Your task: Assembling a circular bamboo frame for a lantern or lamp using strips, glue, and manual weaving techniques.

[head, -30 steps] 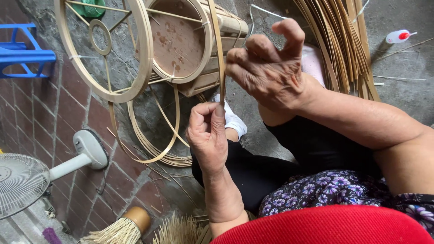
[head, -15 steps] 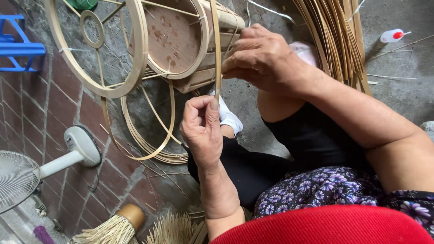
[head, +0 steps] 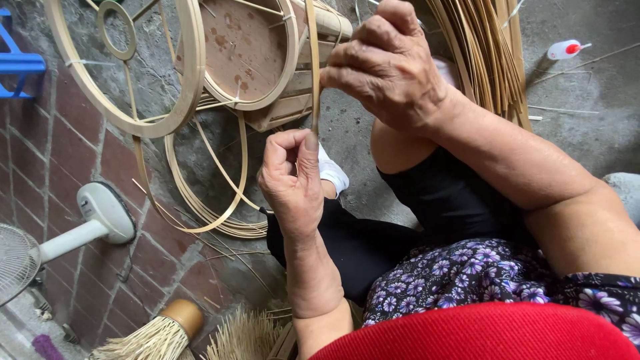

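Two bare hands are working on one thin bamboo strip point(head: 312, 67) that is standing almost straight up in the middle of the view. The left hand point(head: 292, 177) is sitting lower and nearer, and its grip is closed on the bottom end of the strip, with the thumb pressing it against the curled fingers. The right hand point(head: 387, 67) is sitting higher and farther, and its grip is closed on the same strip, pinching it with bent fingers. The strip is running up past the right hand, just beside a round bamboo frame point(head: 248, 50) with a brown board inside it.

A bigger bamboo ring point(head: 189, 80) is leaning to the left of that frame, with a small ring point(head: 117, 30) set inside it. Some loose bamboo hoops point(head: 213, 213) are lying on the floor point(head: 73, 140) under the frames. A fat bunch of long bamboo strips point(head: 483, 60) is lying at the far right, behind the right hand. A little white bottle with a red cap point(head: 565, 49) is lying on the grey ground far to the right. A white fan point(head: 60, 233) is standing at the near left. A straw brush point(head: 157, 333) is lying near the bottom edge. A blue stool point(head: 20, 63) is showing at the far left edge.
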